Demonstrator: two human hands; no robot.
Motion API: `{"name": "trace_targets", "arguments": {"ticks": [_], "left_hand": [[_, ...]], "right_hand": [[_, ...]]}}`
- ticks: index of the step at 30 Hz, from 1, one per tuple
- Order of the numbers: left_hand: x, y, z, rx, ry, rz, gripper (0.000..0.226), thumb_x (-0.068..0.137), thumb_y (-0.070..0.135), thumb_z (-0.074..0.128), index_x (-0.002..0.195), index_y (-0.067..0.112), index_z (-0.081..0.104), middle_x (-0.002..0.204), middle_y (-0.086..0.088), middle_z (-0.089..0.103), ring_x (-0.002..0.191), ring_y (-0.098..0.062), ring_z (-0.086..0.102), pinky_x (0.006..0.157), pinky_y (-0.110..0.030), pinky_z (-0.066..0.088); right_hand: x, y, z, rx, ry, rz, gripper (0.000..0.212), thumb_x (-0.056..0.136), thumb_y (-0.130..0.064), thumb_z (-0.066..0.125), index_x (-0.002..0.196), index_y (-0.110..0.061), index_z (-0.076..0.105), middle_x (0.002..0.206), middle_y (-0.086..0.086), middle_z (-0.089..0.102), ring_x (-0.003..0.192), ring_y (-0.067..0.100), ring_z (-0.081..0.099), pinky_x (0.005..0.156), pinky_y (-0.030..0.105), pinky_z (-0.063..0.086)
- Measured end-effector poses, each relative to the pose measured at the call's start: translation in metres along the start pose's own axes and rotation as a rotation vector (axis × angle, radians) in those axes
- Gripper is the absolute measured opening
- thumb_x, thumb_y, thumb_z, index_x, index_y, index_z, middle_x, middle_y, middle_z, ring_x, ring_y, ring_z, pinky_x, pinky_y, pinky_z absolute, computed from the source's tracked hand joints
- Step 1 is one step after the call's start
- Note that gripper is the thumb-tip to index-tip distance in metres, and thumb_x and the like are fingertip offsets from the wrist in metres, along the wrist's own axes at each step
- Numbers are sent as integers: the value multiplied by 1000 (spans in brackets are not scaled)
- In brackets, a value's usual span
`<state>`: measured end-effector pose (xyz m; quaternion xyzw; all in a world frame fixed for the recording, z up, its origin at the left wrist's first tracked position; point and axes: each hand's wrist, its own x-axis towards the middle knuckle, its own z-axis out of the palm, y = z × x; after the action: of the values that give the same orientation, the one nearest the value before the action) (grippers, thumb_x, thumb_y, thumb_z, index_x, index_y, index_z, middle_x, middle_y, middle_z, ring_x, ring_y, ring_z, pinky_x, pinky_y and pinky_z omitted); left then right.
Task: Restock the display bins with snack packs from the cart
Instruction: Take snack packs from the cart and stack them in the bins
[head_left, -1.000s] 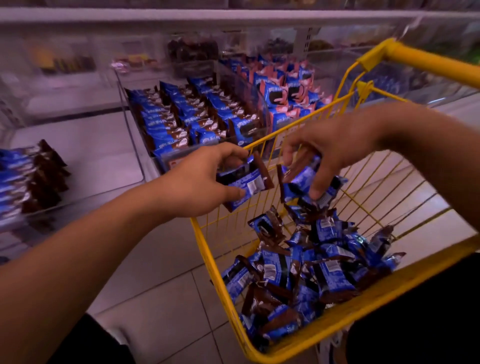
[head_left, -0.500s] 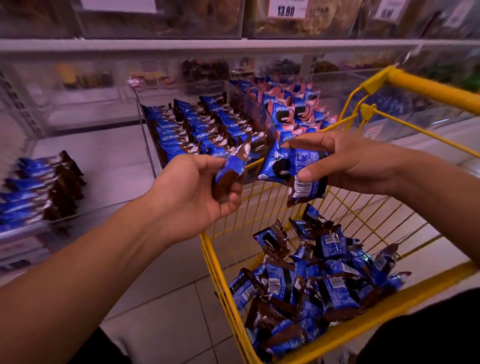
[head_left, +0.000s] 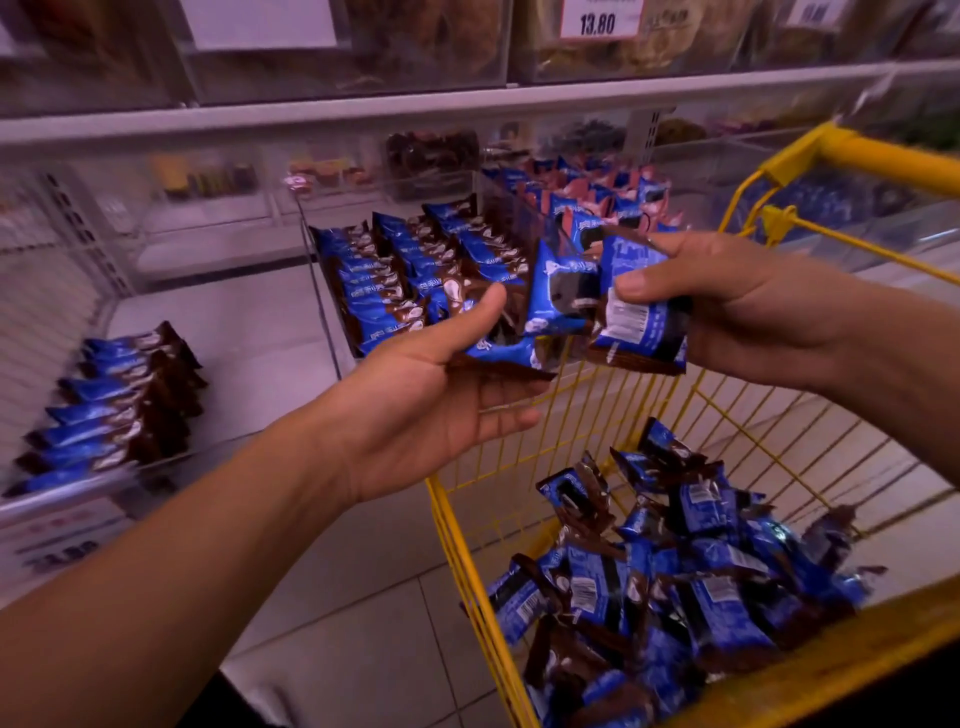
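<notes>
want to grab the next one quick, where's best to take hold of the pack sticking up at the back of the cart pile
Pinch the upright pack by its free top edge, coming down from above. It stands on end above the pile, so that edge is clear while its lower half is wedged among neighbours.

**Bare forearms, dark clothing at the frame's edge**

Both forearms are bare to the frame edge, with no sleeve, watch or ring showing. The left hand (head_left: 415, 400) and right hand (head_left: 737, 312) are ungloved. Dark fabric shows at the bottom edge, with a pale patch beside it.

Clear shelf bins (head_left: 332, 322) hold rows of snack packs (head_left: 395, 291).
</notes>
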<state>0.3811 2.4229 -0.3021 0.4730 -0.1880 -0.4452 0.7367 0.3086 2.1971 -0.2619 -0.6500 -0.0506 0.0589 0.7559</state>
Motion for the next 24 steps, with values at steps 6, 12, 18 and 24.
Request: {"name": "trace_targets", "arguments": {"ticks": [6, 12, 18, 24], "left_hand": [[-3, 4, -8, 136, -30, -132, 67, 82, 69, 49, 111, 15, 75, 109, -19, 73, 81, -35, 73, 66, -37, 60], [-9, 0, 1, 12, -81, -241, 45, 75, 41, 71, 110, 12, 75, 103, -19, 72, 76, -33, 71, 62, -37, 57], [-8, 2, 0, -112, 46, -233, 56, 83, 31, 62, 134, 8, 57, 107, -17, 69, 90, -31, 72, 72, -48, 59], [-10, 5, 2, -249, 15, -204, 51, 81, 30, 55, 126, 6, 60, 111, -20, 67, 89, -31, 70, 69, -43, 60]], "right_hand": [[-5, 3, -4, -185, -92, 3, 48, 63, -1, 77, 110, -9, 73, 105, 15, 75, 92, 24, 74, 74, 30, 59], [0, 11, 10, -306, -69, -6, 48, 67, -9, 84, 112, -5, 72, 110, 17, 73, 100, 28, 72, 78, 29, 58], [3, 6, 8, -275, 215, -177, 46, 51, -14, 83, 97, -14, 76, 106, 11, 74, 95, 24, 72, 77, 32, 59], [-1, 4, 25, -648, 35, -442, 23, 59, -8, 84, 76, -19, 73, 122, 8, 65, 116, 16, 64, 87, 29, 57]]}}
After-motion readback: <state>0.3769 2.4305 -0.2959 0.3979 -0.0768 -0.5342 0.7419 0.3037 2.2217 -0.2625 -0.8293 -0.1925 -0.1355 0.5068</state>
